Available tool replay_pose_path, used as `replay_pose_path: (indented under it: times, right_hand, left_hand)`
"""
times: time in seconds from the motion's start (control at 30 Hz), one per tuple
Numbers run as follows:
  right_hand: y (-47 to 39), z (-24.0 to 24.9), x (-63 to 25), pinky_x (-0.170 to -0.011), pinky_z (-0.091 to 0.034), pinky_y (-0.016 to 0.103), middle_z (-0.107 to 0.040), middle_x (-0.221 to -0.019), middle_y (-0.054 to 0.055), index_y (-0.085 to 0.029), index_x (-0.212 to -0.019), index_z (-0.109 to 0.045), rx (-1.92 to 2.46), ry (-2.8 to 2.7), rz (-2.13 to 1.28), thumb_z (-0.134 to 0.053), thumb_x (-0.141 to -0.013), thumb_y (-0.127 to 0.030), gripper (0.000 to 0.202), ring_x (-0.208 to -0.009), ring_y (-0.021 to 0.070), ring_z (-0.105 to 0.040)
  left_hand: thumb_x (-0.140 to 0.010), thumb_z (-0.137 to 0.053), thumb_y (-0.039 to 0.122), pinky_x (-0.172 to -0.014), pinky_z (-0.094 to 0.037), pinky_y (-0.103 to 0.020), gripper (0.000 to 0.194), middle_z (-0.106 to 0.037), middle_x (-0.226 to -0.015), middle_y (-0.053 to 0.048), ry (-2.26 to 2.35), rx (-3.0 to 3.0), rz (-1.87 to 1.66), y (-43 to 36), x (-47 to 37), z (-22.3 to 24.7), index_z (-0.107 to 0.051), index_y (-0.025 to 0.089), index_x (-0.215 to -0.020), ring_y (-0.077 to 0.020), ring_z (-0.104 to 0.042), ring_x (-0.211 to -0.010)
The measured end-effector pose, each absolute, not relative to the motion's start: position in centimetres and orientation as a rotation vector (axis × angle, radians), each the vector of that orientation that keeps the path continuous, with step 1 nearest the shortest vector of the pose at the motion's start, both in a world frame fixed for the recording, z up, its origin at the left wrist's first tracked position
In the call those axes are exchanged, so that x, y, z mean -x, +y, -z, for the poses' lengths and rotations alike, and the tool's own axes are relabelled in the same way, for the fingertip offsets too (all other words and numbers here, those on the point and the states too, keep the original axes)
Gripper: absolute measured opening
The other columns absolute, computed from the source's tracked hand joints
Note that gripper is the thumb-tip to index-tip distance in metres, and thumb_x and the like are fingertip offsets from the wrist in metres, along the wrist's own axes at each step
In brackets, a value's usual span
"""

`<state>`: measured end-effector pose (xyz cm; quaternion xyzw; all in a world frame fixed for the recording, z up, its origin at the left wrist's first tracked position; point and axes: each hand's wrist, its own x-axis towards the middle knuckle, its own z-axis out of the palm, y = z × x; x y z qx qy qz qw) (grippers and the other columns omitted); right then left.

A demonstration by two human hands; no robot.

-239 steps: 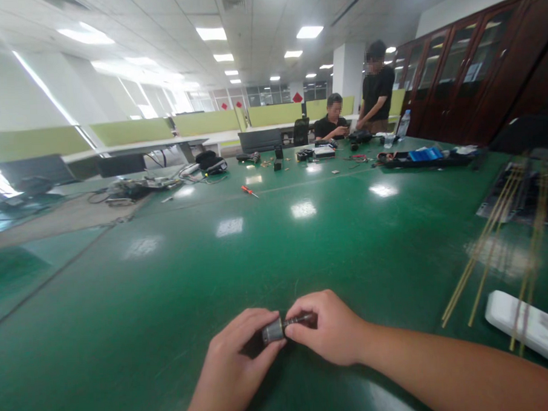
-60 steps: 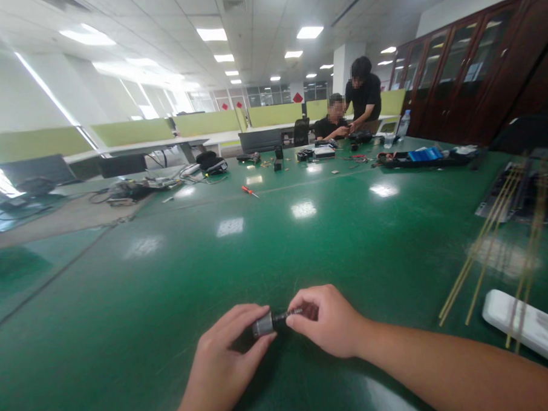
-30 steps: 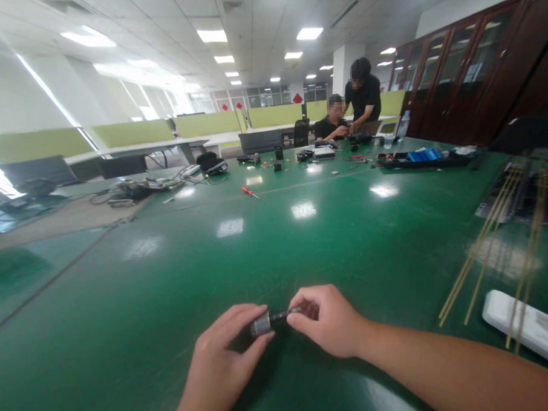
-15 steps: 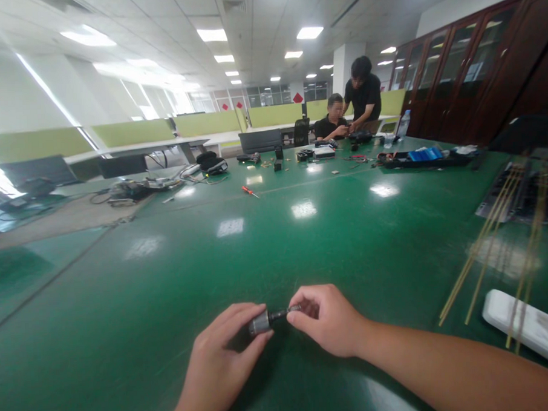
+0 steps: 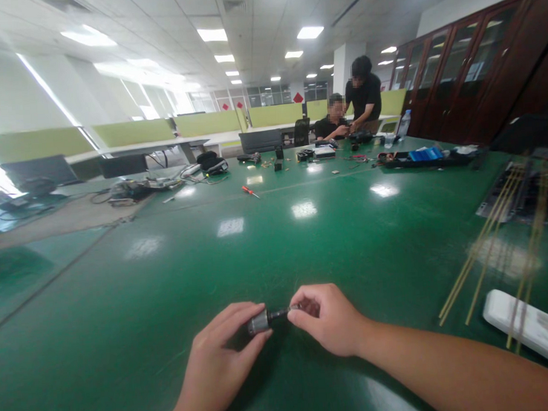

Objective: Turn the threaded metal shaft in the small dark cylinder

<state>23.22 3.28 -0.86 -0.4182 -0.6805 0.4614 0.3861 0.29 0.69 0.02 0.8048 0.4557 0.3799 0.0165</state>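
Low in the middle of the head view, a grey metal cylinder point(image 5: 259, 322) with a thin dark shaft point(image 5: 277, 315) lies level between my hands, just over the green table point(image 5: 330, 251). My left hand point(image 5: 228, 344) is closed on the cylinder, thumb below and fingers above. On the other side, my right hand point(image 5: 327, 318) pinches the far end of the shaft between thumb and curled fingers. Those fingertips hide the shaft's tip. What exact kind of part this is I cannot make out.
Thin yellowish rods point(image 5: 489, 244) and a white oblong case point(image 5: 527, 328) lie at the right. Farther off are a red screwdriver point(image 5: 250, 191), a black tray with blue packs point(image 5: 424, 156) and a water bottle point(image 5: 404, 126). Two people point(image 5: 362, 95) in dark shirts work across the table.
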Motion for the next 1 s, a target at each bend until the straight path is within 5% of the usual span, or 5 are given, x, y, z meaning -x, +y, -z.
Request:
replay_pose_path:
  times: [1.0]
  right_hand:
    - [3.37, 0.59, -23.30, -0.055, -0.038, 0.022, -0.059, -0.063, -0.003, -0.015, -0.078, -0.068, 1.080, -1.726, -1.151, -0.065, -0.082, -0.024, 0.010, -0.057, 0.0108, -0.051]
  left_hand:
    - [-0.087, -0.070, 0.036, -0.079, -0.060, -0.025, 0.022, -0.073, -0.100, -0.002, 1.423, -2.477, -1.186, 0.79, -0.38, -0.40, -0.072, 0.028, -0.107, -0.0171, -0.071, -0.087]
